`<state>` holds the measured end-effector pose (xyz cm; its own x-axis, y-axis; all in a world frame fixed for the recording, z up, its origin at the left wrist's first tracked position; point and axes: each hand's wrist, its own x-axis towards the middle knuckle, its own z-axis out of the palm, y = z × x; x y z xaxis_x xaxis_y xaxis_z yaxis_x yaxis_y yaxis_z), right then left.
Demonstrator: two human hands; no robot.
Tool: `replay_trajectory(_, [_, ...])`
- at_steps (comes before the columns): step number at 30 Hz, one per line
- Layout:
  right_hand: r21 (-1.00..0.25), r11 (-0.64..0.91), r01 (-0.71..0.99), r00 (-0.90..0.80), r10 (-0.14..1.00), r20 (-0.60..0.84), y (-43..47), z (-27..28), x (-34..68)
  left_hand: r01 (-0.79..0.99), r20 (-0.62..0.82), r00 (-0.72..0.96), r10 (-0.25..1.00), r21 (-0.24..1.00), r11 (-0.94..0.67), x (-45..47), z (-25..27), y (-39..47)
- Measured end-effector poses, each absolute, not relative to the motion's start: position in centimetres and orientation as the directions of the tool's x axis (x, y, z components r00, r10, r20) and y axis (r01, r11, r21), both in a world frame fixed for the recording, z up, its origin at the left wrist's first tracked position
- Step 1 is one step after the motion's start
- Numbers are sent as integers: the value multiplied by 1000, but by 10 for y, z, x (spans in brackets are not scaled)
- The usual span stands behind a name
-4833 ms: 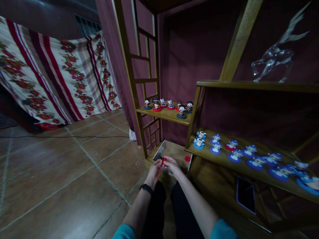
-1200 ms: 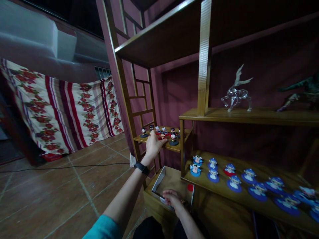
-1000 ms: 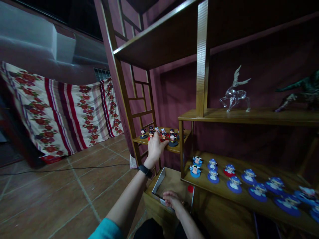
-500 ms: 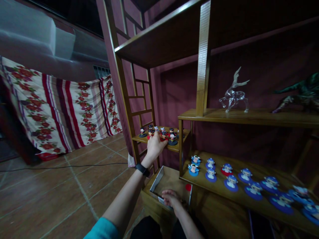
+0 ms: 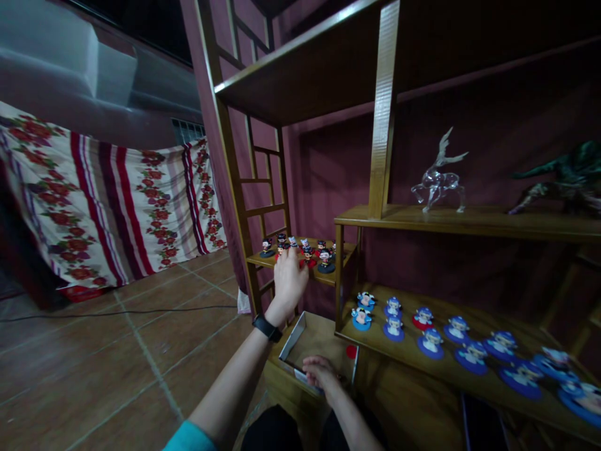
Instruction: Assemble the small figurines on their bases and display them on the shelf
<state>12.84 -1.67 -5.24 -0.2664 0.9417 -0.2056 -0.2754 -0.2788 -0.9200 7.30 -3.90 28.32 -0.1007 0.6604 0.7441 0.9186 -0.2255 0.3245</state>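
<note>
My left hand (image 5: pixel 290 279), with a dark band on its wrist, reaches to the front of a small shelf (image 5: pixel 322 275). Its fingers are bent and drawn together among the figurines, and the back of the hand hides what they hold, if anything. Just right of it stand a small figurine on a red base (image 5: pixel 307 256) and a black-haired figurine on a dark base (image 5: pixel 325 259); another dark-based figurine (image 5: pixel 266 247) is at the left end. Lower down, my right hand (image 5: pixel 322 374) rests at the near wall of a shallow open box (image 5: pixel 293 338), fingers extended and slightly curved.
A red disc (image 5: pixel 352 352) lies in the box. On the lower right shelf (image 5: pixel 370 341) stand several figurines with blue, purple and red bases. Above them are a clear deer figure (image 5: pixel 439 181) and a dark green figure (image 5: pixel 563 175). A wooden post (image 5: pixel 339 279) divides the shelves.
My left hand has drawn back slightly, its thumb now closer to the fingers. The right hand stays at the box. The view has shifted a little.
</note>
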Motion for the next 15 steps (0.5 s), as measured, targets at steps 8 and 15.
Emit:
replay_trajectory(8, [-932, -342, -122, -252, 919, -304, -17, -35, 126, 912, 744, 114, 659, 184, -366, 102, 283, -42])
replay_trajectory(15, [-940, -325, -103, -213, 930, -299, -18, -36, 129, 856, 643, -23, 766, 408, -317, 105, 277, -31])
